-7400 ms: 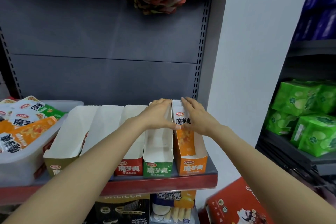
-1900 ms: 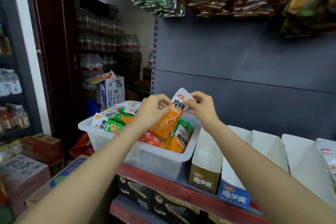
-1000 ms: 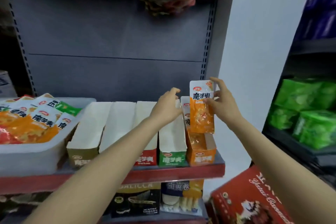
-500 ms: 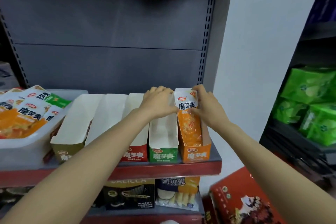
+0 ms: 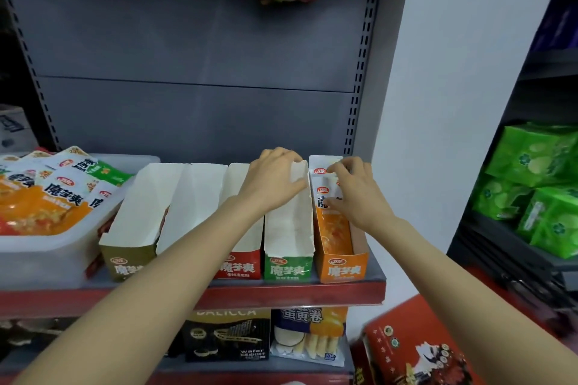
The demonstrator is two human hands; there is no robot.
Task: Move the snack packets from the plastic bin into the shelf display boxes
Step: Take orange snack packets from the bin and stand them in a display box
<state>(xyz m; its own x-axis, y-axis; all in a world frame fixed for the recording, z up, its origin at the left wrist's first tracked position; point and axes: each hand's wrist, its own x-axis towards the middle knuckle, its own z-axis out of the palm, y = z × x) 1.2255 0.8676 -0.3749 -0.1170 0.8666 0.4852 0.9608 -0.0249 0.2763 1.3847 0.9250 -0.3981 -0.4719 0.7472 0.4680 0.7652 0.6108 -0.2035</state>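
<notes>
**Orange packets go into the orange display box at the shelf's right end**

The orange display box (image 5: 342, 269) stands at the right end of the shelf (image 5: 281, 294), close to its front lip and to the white wall beyond. In it stand orange snack packets (image 5: 333, 228), upright and leaning back. Left of the orange box and touching it is the green display box (image 5: 289, 269), its white inside showing nothing; further left come the red display box (image 5: 239, 269) and an olive display box (image 5: 128, 266), also showing bare white card. Well to the left of the orange box sits the plastic bin (image 5: 47, 253), heaped with more packets (image 5: 47, 200).

The left hand (image 5: 272, 181) rests on the back rim of the green box, fingers loosely curled over the card. The right hand (image 5: 356, 191) is at the packets' tops in the orange box, fingers bent and spread against them; whether it pinches one I cannot tell.
</notes>
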